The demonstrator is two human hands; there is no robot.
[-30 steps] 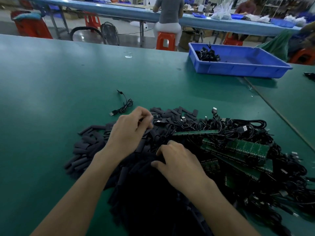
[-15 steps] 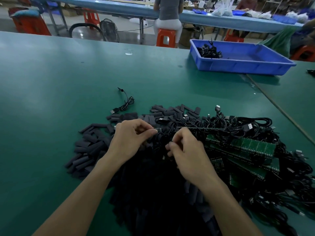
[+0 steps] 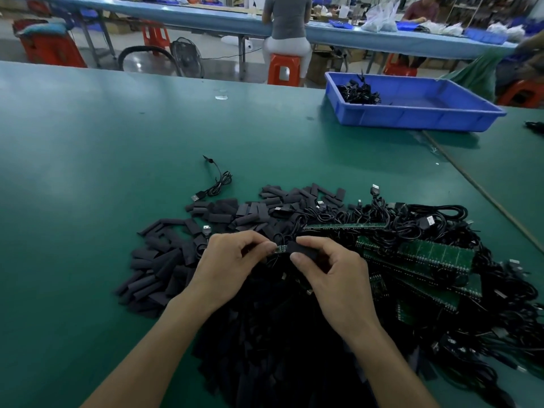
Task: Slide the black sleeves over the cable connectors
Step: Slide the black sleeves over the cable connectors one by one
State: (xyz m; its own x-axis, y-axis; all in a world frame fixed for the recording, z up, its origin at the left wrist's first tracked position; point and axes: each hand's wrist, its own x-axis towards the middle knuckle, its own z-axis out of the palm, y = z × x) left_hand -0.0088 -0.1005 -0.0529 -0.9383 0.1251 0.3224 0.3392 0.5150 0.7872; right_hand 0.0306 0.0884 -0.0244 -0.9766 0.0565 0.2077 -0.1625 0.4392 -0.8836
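1. Left hand [image 3: 232,269] pinches green connector [image 3: 281,248]; right hand [image 3: 335,281] pinches black sleeve [image 3: 303,249].
2. Versus 0.5 s earlier: hands closer together, sleeve now meets connector, above near sleeve pile [image 3: 159,260].

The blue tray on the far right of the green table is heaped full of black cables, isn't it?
Not full. In the head view the blue tray on the far right of the green table holds only a small clump of black cables in one corner; the rest is bare.
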